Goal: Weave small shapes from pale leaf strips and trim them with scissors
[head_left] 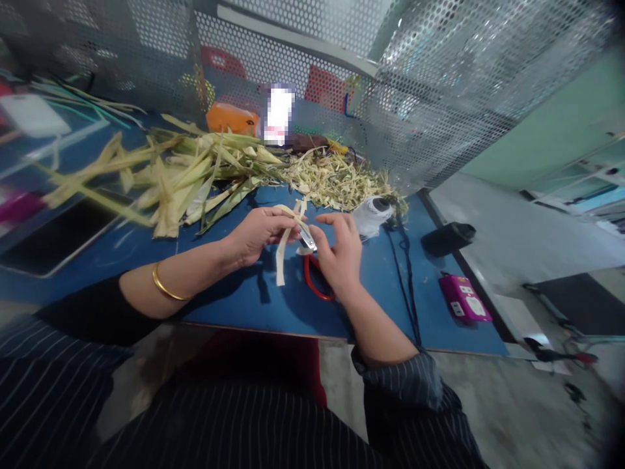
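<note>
Over the blue table, my left hand point(266, 231) pinches a pale strip of dried husk point(280, 260), whose end hangs below the fingers. My right hand point(342, 251) is closed around a pair of scissors point(317, 280) with red handles, its index finger bent forward. The metal blades point up and left, meeting the strip close to my left fingertips. One handle loop shows below my right hand; the other is mostly hidden by it. Just beyond my right hand lies a spool of white thread point(374, 218).
Long husk leaves point(195, 169) and a heap of shredded pieces point(336, 179) lie along the back, before a perforated metal screen point(288, 32). A black tablet-like slab point(58, 238) is at left. A purple box point(463, 298) and black cylinder point(446, 240) sit at right.
</note>
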`<move>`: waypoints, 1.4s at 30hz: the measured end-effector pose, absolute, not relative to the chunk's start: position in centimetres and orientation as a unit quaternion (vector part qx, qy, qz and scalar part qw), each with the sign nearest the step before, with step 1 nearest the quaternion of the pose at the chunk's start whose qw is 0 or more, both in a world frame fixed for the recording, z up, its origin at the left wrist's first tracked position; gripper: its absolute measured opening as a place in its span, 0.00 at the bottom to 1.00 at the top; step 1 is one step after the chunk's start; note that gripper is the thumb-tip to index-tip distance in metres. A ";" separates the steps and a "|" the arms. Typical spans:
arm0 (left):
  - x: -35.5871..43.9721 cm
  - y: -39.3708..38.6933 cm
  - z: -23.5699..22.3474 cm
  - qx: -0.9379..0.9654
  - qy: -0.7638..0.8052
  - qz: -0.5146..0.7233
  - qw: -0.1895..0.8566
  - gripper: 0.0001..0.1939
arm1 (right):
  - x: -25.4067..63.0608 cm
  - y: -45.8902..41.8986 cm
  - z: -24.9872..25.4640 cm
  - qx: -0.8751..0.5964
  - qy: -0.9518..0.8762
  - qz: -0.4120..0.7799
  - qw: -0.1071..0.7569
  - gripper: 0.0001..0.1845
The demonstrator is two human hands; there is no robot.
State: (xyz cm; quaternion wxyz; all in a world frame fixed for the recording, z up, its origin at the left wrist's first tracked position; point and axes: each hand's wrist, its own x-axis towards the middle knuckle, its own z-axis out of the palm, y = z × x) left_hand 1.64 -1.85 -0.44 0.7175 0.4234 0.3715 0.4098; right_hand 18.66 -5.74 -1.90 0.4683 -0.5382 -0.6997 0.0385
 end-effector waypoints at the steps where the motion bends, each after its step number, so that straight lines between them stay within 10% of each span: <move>1: 1.6 -1.9 -0.4 0.427 0.373 0.407 0.716 0.10 | 18.8 -5.5 -2.0 -0.536 -0.699 0.097 0.463 0.11; 6: 2.1 -2.3 -0.4 0.460 0.419 0.412 0.666 0.09 | 18.6 -4.9 -2.6 -0.512 -0.669 0.317 0.436 0.14; 42: 1.7 -1.5 -0.6 0.420 0.378 0.367 0.738 0.04 | 19.1 -5.1 -1.4 -0.504 -0.625 0.331 0.495 0.14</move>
